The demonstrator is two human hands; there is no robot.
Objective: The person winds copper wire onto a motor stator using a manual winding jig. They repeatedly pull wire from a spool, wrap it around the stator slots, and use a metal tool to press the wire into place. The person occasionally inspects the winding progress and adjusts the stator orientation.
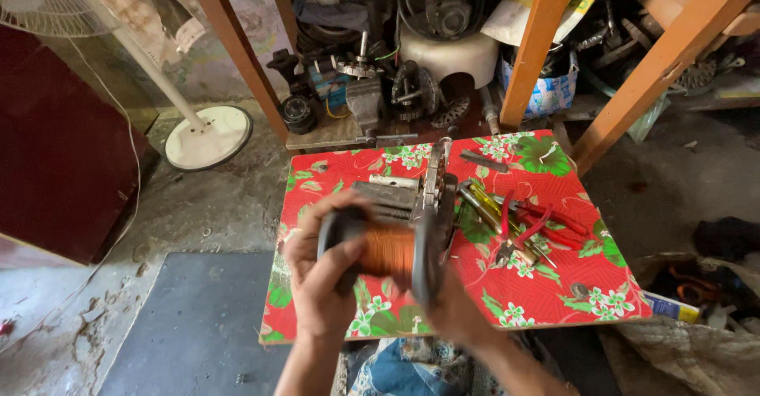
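**Copper wire spool held in both hands above work board**

Both hands carry a black-flanged spool of copper wire in the air over the floral-covered work board. The left hand wraps its fingers over the near flange, pressed closed around the rim. The right hand supports the far flange from below; its fingers are mostly hidden behind the spool, so the exact grip cannot be told, though it clearly bears on the flange. The spool is blurred, which suggests turning or repositioning.

Judged step: handling the spool, likely orienting it or seeking the wire end. The next move would call for a steady hold on one flange and a free hand for the wire.

On the board behind lie red-handled pliers, screwdrivers and a metal winding fixture. A pedestal fan base stands on the floor to the left.
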